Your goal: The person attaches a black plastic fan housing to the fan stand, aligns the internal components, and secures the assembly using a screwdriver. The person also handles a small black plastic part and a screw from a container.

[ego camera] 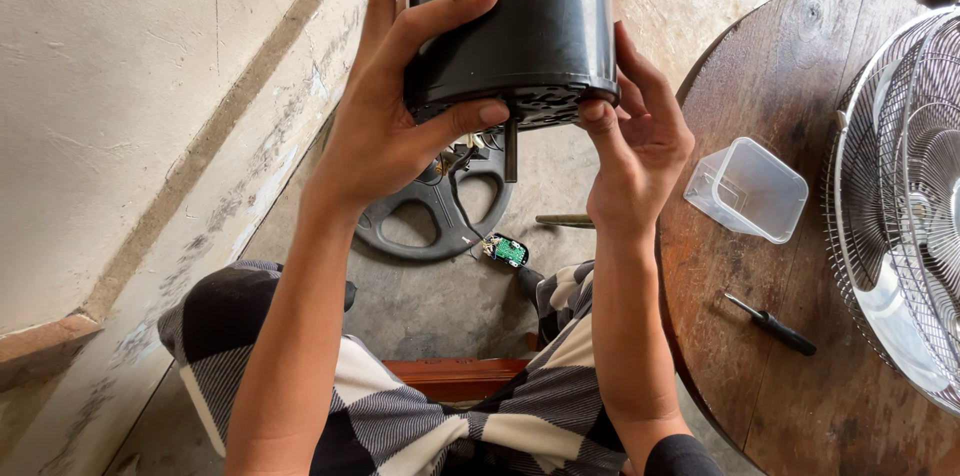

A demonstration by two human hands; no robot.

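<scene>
To my right sits the round wooden table (790, 406), carrying a wire fan guard (905, 186), a clear plastic container (748, 188) and a black screwdriver (772, 324). On the concrete floor below lies a dark ring-shaped base (430, 211) beside a small green circuit board (509, 251). I hold the black fan motor housing (515, 21) raised between table and wall, long axis running away from me, shaft (510, 148) pointing toward me. My left hand (395, 116) and right hand (640, 141) grasp its sides.

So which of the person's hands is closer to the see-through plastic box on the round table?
The right hand. It grips the black motor housing just left of the clear plastic box; the left hand holds the housing's far side, farther away.
</scene>
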